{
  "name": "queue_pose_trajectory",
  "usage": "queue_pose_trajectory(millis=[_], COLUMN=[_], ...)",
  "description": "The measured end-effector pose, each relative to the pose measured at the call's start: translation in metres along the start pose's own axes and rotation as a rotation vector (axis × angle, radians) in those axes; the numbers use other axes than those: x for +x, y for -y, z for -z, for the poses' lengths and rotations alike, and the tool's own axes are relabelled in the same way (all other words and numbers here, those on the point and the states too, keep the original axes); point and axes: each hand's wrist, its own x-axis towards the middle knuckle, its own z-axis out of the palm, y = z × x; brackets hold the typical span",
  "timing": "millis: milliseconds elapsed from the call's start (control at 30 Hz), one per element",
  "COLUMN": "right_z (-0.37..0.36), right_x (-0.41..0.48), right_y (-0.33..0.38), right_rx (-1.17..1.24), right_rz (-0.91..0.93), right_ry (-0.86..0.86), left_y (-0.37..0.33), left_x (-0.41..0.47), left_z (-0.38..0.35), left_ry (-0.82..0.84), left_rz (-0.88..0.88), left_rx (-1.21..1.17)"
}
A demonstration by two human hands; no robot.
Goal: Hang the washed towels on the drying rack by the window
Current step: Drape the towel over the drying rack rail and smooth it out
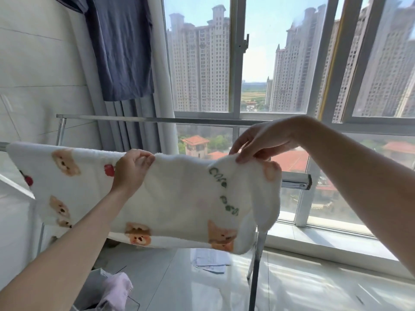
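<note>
I am pinching the top edge of the white bear-print towel (179,198) with my left hand (132,167), fingers curled closed over the fold near the middle of its length, thumb pressing the cloth from the near side. My right hand (258,142) is reaching in from above, thumb and fingertips closing on the towel's right upper corner, the other fingers loosely bent. The towel is draping over the near rail of the drying rack (294,181), its left end lying flat over the rail at the rack's left edge, its right end bunching and hanging down past the rail's capped right end. The rack's far rail (157,118) is running bare just in front of the window (238,63), well behind my hands. A dark blue shirt (121,46) is hanging high at the left, beside the grey curtain (143,126). Below my left forearm, a pink cloth (116,290) is lying in a basket (94,286) at the bottom edge. Some papers (211,261) are lying on the floor under the towel, near the rack's upright leg (256,272).
</note>
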Motion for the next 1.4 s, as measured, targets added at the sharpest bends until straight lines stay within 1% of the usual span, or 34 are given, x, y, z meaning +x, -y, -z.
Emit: queue_pose_trajectory(millis=[33, 67, 133, 200, 233, 267, 333, 367, 433, 500, 567, 600, 667, 733, 800, 867, 967, 1067, 1133, 1233, 1400], right_z=[-0.002, -0.005, -0.009, -0.011, -0.014, -0.016, -0.023, -0.026, -0.03, -0.034, -0.034, -0.034, -0.034, -0.036, -0.037, -0.037, -0.033, -0.034, -0.036, -0.041, -0.051], right_x=[-0.002, -0.002, 0.0, 0.002, 0.001, 0.001, -0.003, -0.005, -0.006, -0.007, -0.005, -0.005, -0.006, -0.011, -0.019, -0.029, -0.039, -0.036, -0.031, -0.022, -0.015], right_y=[-0.003, -0.005, -0.012, -0.021, -0.025, -0.03, -0.039, -0.041, -0.045, -0.046, -0.046, -0.044, -0.036, -0.029, -0.024, -0.024, -0.031, -0.037, -0.042, -0.047, -0.048], right_rx=[-0.014, -0.016, -0.035, -0.14, -0.194, -0.226, -0.286, -0.339, -0.428, -0.487, -0.524, -0.5, -0.342, -0.165, -0.089, -0.093, -0.129, -0.109, -0.146, -0.285, -0.459], right_rz=[-0.02, -0.025, 0.003, -0.01, -0.053, -0.109, -0.195, -0.205, -0.153, -0.075, 0.011, 0.064, 0.177, 0.268, 0.33, 0.331, 0.281, 0.296, 0.271, 0.208, 0.074], right_ry=[0.015, -0.024, -0.212, -0.375, -0.393, -0.375, -0.332, -0.345, -0.435, -0.521, -0.605, -0.641, -0.685, -0.696, -0.677, -0.644, -0.582, -0.61, -0.648, -0.602, -0.536], left_y=[-0.002, -0.002, 0.0, 0.006, 0.009, 0.012, 0.02, 0.022, 0.02, 0.004, -0.023, -0.039, -0.068, -0.09, -0.098, -0.092, -0.074, -0.062, -0.062, -0.064, -0.077], left_x=[-0.005, -0.009, -0.015, -0.018, -0.019, -0.02, -0.022, -0.024, -0.029, -0.036, -0.041, -0.042, -0.041, -0.039, -0.037, -0.038, -0.038, -0.034, -0.035, -0.039, -0.038], left_z=[-0.002, -0.003, -0.003, -0.001, 0.002, 0.006, 0.013, 0.015, 0.016, 0.011, 0.002, -0.004, -0.016, -0.03, -0.041, -0.046, -0.043, -0.035, -0.033, -0.034, -0.042], left_ry=[-0.004, 0.004, 0.001, -0.05, -0.071, -0.079, -0.052, -0.024, 0.016, -0.015, -0.067, -0.063, 0.027, 0.162, 0.245, 0.245, 0.197, 0.158, 0.122, 0.084, 0.181], left_rz=[-0.021, -0.031, -0.029, -0.007, 0.009, 0.021, 0.022, 0.035, 0.097, 0.111, 0.031, -0.053, -0.246, -0.339, -0.303, -0.217, -0.115, -0.066, -0.049, -0.046, -0.139], left_rx=[-0.033, -0.061, -0.049, 0.057, 0.126, 0.196, 0.316, 0.354, 0.386, 0.395, 0.34, 0.286, 0.217, 0.213, 0.211, 0.217, 0.183, 0.156, 0.109, 0.084, 0.187])
